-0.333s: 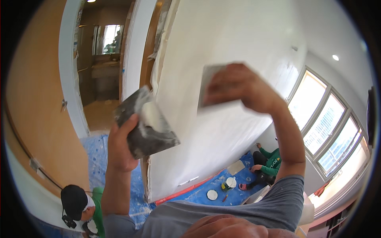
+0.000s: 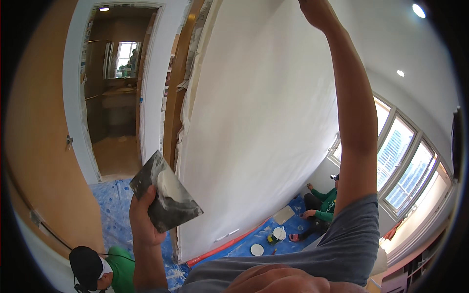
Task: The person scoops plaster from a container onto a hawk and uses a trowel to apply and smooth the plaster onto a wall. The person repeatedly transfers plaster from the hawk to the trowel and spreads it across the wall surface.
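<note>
My left hand (image 2: 148, 217) is closed on the lower left side of a dark, square putty plate (image 2: 166, 215), thumb across its face. A mound of whitish putty (image 2: 169, 186) lies smeared on the plate, which is tilted in front of the wall's left edge. High against the white wall (image 2: 254, 112), my right arm is stretched up. The right hand (image 2: 317, 13) is cut off by the top edge of the view, so its fingertips and the flat scraper seen in it a moment earlier are out of sight.
A person in green with a black cap (image 2: 87, 266) is at lower left; another person in green (image 2: 325, 205) sits by the wall's far end. A bucket (image 2: 277, 235) and a white lid (image 2: 257, 250) stand on blue floor sheeting (image 2: 115, 202). A wooden door (image 2: 44, 146) stands left; windows (image 2: 398, 141) are right.
My right hand has swept up the wall to the top edge of the view, the arm straightening. My left hand and the putty plate sit lower and slightly further left in view.
</note>
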